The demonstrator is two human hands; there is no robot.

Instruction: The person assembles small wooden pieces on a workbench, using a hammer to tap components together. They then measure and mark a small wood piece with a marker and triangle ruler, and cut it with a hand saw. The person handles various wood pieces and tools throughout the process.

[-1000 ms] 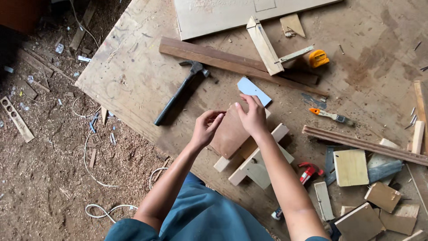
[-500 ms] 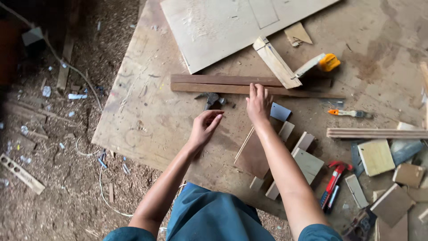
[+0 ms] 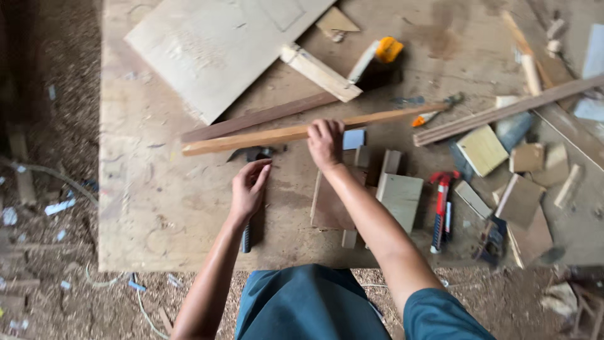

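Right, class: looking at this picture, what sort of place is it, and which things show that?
Most likely a woodworking shop. A worn plywood work board lies among sawdust, short pale wood offcuts are scattered about, and the right hand rests on a long light wooden strip.

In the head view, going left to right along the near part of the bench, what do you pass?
Left hand over the hammer → brown wooden board → pale plywood square → red-handled tool → loose brown offcuts. The right hand lies farther back, on the long wooden strip.
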